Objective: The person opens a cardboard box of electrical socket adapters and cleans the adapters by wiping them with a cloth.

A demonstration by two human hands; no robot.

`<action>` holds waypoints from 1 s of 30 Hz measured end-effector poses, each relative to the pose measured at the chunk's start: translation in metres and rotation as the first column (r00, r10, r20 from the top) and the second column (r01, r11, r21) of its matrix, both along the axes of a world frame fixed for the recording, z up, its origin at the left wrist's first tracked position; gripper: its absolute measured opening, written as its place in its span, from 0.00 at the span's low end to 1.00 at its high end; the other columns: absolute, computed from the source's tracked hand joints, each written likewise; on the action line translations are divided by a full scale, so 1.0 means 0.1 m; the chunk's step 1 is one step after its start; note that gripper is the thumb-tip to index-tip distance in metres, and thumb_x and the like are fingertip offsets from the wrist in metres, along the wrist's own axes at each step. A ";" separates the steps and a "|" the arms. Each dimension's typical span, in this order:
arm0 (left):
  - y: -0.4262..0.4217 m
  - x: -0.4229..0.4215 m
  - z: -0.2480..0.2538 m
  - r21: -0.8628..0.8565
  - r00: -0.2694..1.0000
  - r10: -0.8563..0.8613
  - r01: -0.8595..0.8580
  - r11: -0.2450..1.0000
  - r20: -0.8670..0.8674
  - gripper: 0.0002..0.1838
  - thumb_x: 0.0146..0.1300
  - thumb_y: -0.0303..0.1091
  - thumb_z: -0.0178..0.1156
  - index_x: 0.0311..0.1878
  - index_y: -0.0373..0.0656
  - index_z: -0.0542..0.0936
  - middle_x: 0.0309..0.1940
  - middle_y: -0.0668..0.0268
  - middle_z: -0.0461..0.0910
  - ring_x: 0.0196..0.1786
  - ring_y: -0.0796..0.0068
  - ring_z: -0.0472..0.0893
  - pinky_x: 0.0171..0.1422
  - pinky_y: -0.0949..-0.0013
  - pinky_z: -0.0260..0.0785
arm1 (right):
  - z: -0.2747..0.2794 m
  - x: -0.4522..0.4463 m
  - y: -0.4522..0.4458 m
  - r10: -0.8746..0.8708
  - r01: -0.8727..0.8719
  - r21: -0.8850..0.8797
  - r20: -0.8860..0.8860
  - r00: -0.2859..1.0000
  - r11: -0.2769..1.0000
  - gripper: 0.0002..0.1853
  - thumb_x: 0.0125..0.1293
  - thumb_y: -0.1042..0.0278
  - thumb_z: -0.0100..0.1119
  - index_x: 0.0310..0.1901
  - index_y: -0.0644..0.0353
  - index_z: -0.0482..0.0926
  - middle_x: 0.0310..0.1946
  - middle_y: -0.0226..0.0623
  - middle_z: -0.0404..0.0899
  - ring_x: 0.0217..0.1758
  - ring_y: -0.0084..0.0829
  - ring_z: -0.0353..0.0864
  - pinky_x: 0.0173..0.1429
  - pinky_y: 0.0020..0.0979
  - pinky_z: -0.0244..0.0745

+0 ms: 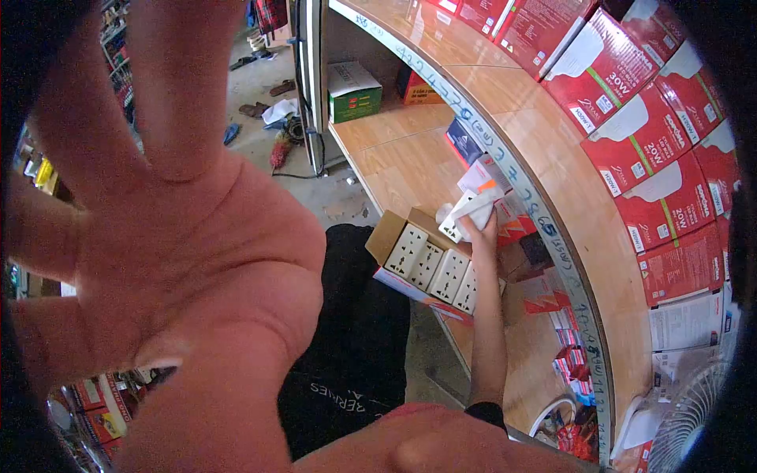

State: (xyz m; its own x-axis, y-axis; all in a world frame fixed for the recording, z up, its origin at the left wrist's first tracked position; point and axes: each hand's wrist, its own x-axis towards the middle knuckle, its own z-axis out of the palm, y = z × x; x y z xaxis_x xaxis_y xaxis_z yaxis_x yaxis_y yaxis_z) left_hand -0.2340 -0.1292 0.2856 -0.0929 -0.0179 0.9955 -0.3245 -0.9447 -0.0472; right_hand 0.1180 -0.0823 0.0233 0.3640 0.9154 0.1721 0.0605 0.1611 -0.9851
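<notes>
My left hand (189, 229) is raised close to the camera with its palm showing and fingers spread, holding nothing. Further off, my right hand (482, 229) is closed around a white power strip (453, 224) with sockets and a white cord with an orange tag (487, 187). Just below it, an open cardboard box (386, 236) holds several white socket strips (426, 263) standing side by side, at the edge of a wooden shelf.
Red bulb boxes (666, 142) are stacked along the curved upper shelf (544, 150) at right. A green carton (354, 91) sits deeper in the lower shelf. Shoes (254, 110) lie on the floor. A fan (694, 422) stands at bottom right.
</notes>
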 end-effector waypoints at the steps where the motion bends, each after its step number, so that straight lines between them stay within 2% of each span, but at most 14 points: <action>1: 0.01 0.01 0.00 0.003 1.000 -0.002 0.002 1.000 0.005 0.19 0.63 0.41 0.55 0.53 0.41 0.71 0.39 0.59 0.77 0.43 0.60 0.79 0.49 0.60 0.71 | -0.03 0.03 0.03 0.000 0.000 0.001 0.000 1.000 1.000 0.41 0.53 0.69 0.68 0.66 0.64 0.57 0.59 0.43 0.67 0.61 0.35 0.70 0.62 0.34 0.68; 3: 0.02 0.03 0.01 0.003 1.000 -0.005 0.005 1.000 0.009 0.19 0.63 0.41 0.55 0.53 0.42 0.71 0.39 0.59 0.77 0.44 0.60 0.79 0.49 0.60 0.71 | -0.08 0.05 0.05 -0.026 0.024 0.015 0.082 0.996 1.000 0.41 0.54 0.69 0.68 0.67 0.64 0.56 0.59 0.42 0.67 0.61 0.35 0.69 0.62 0.34 0.68; 7: 0.02 0.08 0.01 0.015 1.000 -0.002 0.002 1.000 0.017 0.19 0.63 0.42 0.55 0.52 0.42 0.71 0.40 0.59 0.77 0.44 0.60 0.79 0.50 0.59 0.71 | 0.02 0.01 0.00 0.008 -0.009 0.018 0.086 0.996 1.000 0.41 0.53 0.69 0.68 0.67 0.64 0.57 0.60 0.42 0.66 0.61 0.35 0.69 0.63 0.35 0.67; 9: 0.03 0.16 -0.01 0.027 1.000 0.020 -0.020 0.999 0.006 0.19 0.63 0.42 0.55 0.52 0.42 0.71 0.40 0.59 0.77 0.44 0.59 0.79 0.50 0.59 0.71 | 0.13 -0.07 -0.04 -0.018 0.017 0.011 0.080 0.997 1.000 0.41 0.52 0.67 0.69 0.65 0.65 0.58 0.59 0.45 0.68 0.61 0.37 0.69 0.62 0.35 0.67; 14: 0.05 0.58 -0.12 0.106 0.947 0.107 -0.078 0.991 -0.302 0.19 0.62 0.42 0.56 0.52 0.42 0.71 0.40 0.59 0.76 0.45 0.59 0.79 0.50 0.58 0.71 | -0.21 0.12 0.08 -0.065 0.061 0.033 0.118 0.991 0.998 0.42 0.51 0.68 0.69 0.66 0.65 0.57 0.59 0.45 0.68 0.61 0.38 0.69 0.62 0.35 0.68; 16: 0.04 0.63 -0.14 0.136 0.927 0.104 -0.058 0.989 -0.360 0.19 0.62 0.42 0.56 0.52 0.42 0.71 0.40 0.59 0.76 0.45 0.59 0.79 0.50 0.58 0.71 | -0.09 0.04 0.04 -0.049 0.046 0.040 0.056 0.997 0.998 0.40 0.52 0.70 0.69 0.66 0.64 0.58 0.58 0.42 0.69 0.61 0.36 0.70 0.63 0.34 0.67; 17: 0.05 0.64 -0.15 0.145 0.923 0.100 -0.048 0.988 -0.373 0.19 0.62 0.42 0.56 0.52 0.42 0.71 0.40 0.59 0.76 0.45 0.58 0.79 0.51 0.58 0.71 | -0.01 -0.01 0.00 -0.012 0.012 0.049 -0.006 1.000 0.999 0.39 0.53 0.71 0.68 0.65 0.62 0.59 0.57 0.39 0.70 0.61 0.34 0.70 0.63 0.33 0.66; 18: 0.07 0.65 -0.14 0.149 0.920 0.093 -0.038 0.988 -0.381 0.19 0.62 0.42 0.56 0.51 0.42 0.71 0.40 0.59 0.76 0.45 0.58 0.79 0.51 0.57 0.71 | 0.01 -0.02 -0.01 -0.032 0.032 0.018 0.004 0.999 0.999 0.38 0.53 0.70 0.68 0.65 0.62 0.60 0.56 0.39 0.71 0.60 0.34 0.71 0.62 0.32 0.67; 21: 0.10 0.66 -0.17 0.158 0.922 0.074 -0.015 0.987 -0.379 0.19 0.62 0.43 0.56 0.51 0.42 0.71 0.41 0.60 0.76 0.45 0.58 0.79 0.51 0.57 0.71 | -0.13 0.05 0.08 -0.020 0.016 0.086 0.053 0.998 0.996 0.35 0.53 0.70 0.68 0.63 0.61 0.62 0.56 0.39 0.72 0.59 0.32 0.72 0.61 0.32 0.69; 24: 0.19 0.59 -0.16 0.152 0.956 0.037 0.009 0.988 -0.292 0.19 0.62 0.43 0.56 0.51 0.43 0.71 0.41 0.60 0.76 0.46 0.58 0.78 0.51 0.57 0.71 | -0.09 0.07 0.04 -0.019 0.014 0.057 0.088 0.996 0.998 0.34 0.54 0.70 0.67 0.62 0.61 0.63 0.55 0.38 0.72 0.57 0.30 0.73 0.60 0.32 0.69; 27: 0.23 0.59 -0.26 0.104 0.980 -0.038 0.059 0.993 -0.194 0.19 0.61 0.43 0.57 0.51 0.43 0.71 0.41 0.60 0.76 0.46 0.57 0.78 0.52 0.56 0.71 | -0.12 0.07 0.06 -0.073 0.073 0.026 -0.010 0.997 0.997 0.30 0.56 0.70 0.66 0.60 0.61 0.65 0.54 0.36 0.73 0.56 0.29 0.73 0.60 0.31 0.69; 28: 0.24 0.65 -0.37 0.043 0.979 -0.026 0.035 0.998 -0.201 0.19 0.61 0.43 0.57 0.51 0.43 0.71 0.41 0.60 0.76 0.46 0.57 0.78 0.52 0.56 0.71 | -0.09 0.06 0.04 -0.076 0.077 0.056 -0.018 0.997 0.995 0.26 0.58 0.69 0.64 0.58 0.62 0.68 0.51 0.34 0.76 0.55 0.28 0.74 0.59 0.30 0.69; 29: 0.25 0.73 -0.52 -0.045 0.973 -0.013 0.003 0.999 -0.231 0.19 0.61 0.43 0.57 0.51 0.43 0.71 0.41 0.60 0.76 0.46 0.57 0.78 0.52 0.56 0.71 | -0.07 0.04 0.02 -0.073 0.074 0.049 -0.021 0.997 0.996 0.26 0.58 0.69 0.64 0.58 0.62 0.68 0.51 0.34 0.76 0.55 0.28 0.74 0.59 0.30 0.69; 30: 0.22 0.81 -0.71 -0.187 0.925 0.127 -0.204 0.961 -0.358 0.10 0.58 0.30 0.62 0.43 0.40 0.79 0.36 0.63 0.80 0.43 0.63 0.80 0.48 0.68 0.69 | 0.03 -0.04 -0.05 -0.129 0.125 0.117 0.032 0.991 0.985 0.27 0.58 0.68 0.64 0.58 0.63 0.68 0.52 0.38 0.75 0.54 0.30 0.75 0.59 0.31 0.69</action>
State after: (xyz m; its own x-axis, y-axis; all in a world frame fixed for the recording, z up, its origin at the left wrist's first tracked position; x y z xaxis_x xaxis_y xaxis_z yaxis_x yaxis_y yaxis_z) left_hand -0.1531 -0.1070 0.2148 0.2363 0.2162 0.9473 -0.1226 -0.9605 0.2498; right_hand 0.1139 -0.0878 0.0267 0.4671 0.8354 0.2896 0.1256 0.2615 -0.9570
